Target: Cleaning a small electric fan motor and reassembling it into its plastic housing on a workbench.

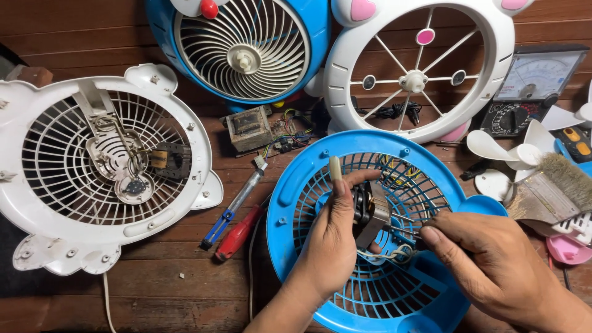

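Note:
My left hand (pixel 330 237) grips a small fan motor (pixel 368 213) over the middle of a blue fan grille housing (pixel 290 203). My right hand (pixel 478 262) comes in from the right, its fingertips pinched on the motor's thin shaft or a slim tool at the motor's side; which one I cannot tell. Coloured wires (pixel 394 253) run from the motor across the grille.
On the wooden table lie a white fan grille with a motor (pixel 105 166) at left, a blue fan front (pixel 246 46), a white guard ring (pixel 419 68), a transformer (pixel 248 127), a soldering iron (pixel 234 206), a red screwdriver (pixel 239 233), a multimeter (pixel 530 86), white blades (pixel 512 154) and a brush (pixel 552 188).

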